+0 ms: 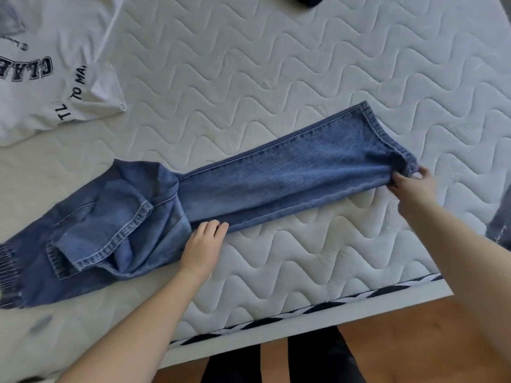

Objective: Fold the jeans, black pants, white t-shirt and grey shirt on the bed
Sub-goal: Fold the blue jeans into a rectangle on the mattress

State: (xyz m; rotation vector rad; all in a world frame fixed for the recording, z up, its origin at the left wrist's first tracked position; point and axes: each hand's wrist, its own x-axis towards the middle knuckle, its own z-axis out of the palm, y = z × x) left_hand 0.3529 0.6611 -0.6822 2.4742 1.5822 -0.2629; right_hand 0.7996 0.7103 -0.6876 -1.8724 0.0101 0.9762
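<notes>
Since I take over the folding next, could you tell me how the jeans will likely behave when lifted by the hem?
The jeans will probably sag; the waist end lies bunched. The right hand pinches the hem, the left hand rests by the knee. Likely heavyish, thick seamed denim, unlikely to slide on the quilted mattress.

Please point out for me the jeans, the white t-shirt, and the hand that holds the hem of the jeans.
jeans [290,172], head view, on the middle of the stretched leg.
white t-shirt [55,87], head view, on the printed front.
right hand [412,186], head view, on the back of the hand pinching the hem.
</notes>
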